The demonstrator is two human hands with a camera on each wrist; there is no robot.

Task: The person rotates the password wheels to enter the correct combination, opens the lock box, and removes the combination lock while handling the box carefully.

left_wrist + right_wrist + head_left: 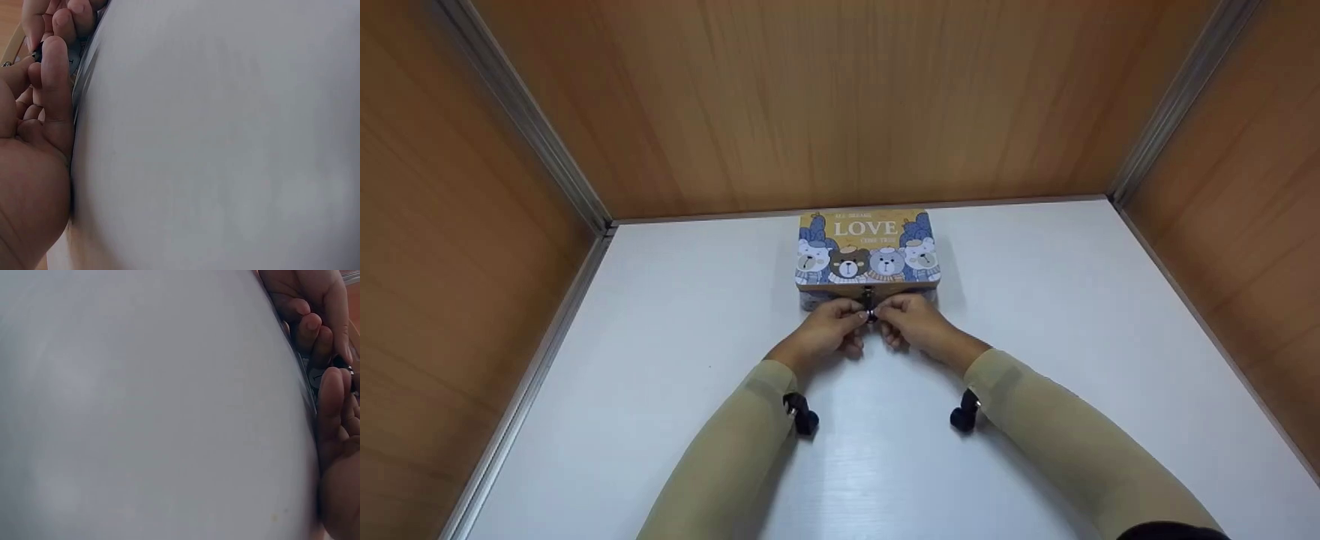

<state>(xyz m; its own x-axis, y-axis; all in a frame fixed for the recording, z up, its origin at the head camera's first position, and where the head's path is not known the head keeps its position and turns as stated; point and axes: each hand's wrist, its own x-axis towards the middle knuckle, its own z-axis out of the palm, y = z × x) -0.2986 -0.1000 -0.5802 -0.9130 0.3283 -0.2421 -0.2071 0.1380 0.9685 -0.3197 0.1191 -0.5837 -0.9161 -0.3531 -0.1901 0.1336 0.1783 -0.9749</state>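
Note:
A closed tin box point(868, 244) stands against the back wall, its lid printed with bears and the word LOVE. At the middle of its front is a metal clasp point(868, 291), with a small black lock point(871, 316) hanging below it. My left hand point(829, 330) pinches the lock from the left between thumb and curled fingers. From the other side my right hand point(919, 324) pinches it too, fingertips close to the left ones. In the right wrist view the dark lock point(339, 361) shows between the fingertips, mostly covered by them.
The box rests on a white table point(697, 300). A wooden panel point(840, 97) rises right behind it, and more wooden panels with metal edging flank the table. Black straps with small cameras point(807, 421) sit on both sleeves at the wrists.

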